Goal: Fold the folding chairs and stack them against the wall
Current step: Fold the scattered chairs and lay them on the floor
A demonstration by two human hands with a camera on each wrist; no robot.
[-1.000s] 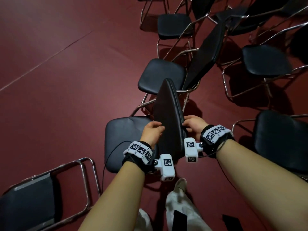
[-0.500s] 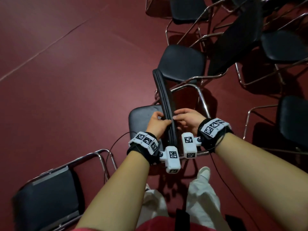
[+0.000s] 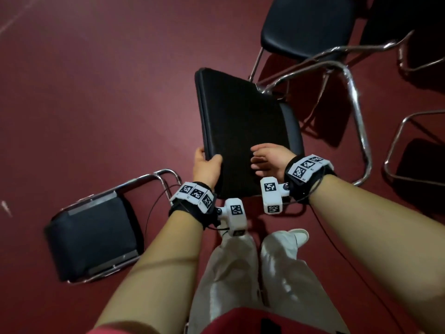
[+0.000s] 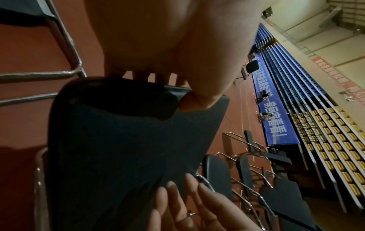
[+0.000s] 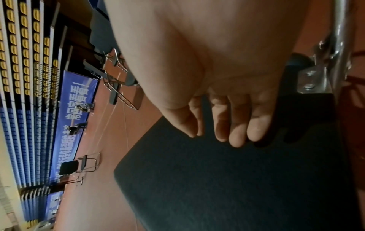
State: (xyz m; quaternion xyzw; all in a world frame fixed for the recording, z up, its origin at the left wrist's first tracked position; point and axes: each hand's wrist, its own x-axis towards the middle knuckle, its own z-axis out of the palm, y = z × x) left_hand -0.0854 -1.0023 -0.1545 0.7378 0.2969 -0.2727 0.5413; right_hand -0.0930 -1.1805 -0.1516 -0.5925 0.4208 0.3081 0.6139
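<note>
I am holding a folding chair (image 3: 240, 121) whose matte black panel faces up at me, with a shinier black panel (image 3: 292, 126) showing just behind its right edge. Its chrome frame (image 3: 356, 112) juts out to the right. My left hand (image 3: 207, 162) grips the panel's near left edge, thumb (image 4: 201, 96) on top and fingers underneath. My right hand (image 3: 262, 160) rests on the panel's face with fingers (image 5: 233, 125) laid straight across it. The left wrist view shows the same panel (image 4: 128, 148) close up.
A black chair (image 3: 94, 237) with a chrome frame stands low at my left. Another chair seat (image 3: 305, 27) is at the top right, and one more chrome frame (image 3: 407, 150) at the far right. Red floor (image 3: 96, 92) stretches to the left. Tiered seating (image 4: 326, 140) lines the hall's far side.
The chair's panel turned from edge-on to broad face up, and its grey seat no longer sticks out left. My left hand shifted to the left edge; my right hand flattened on the face.
</note>
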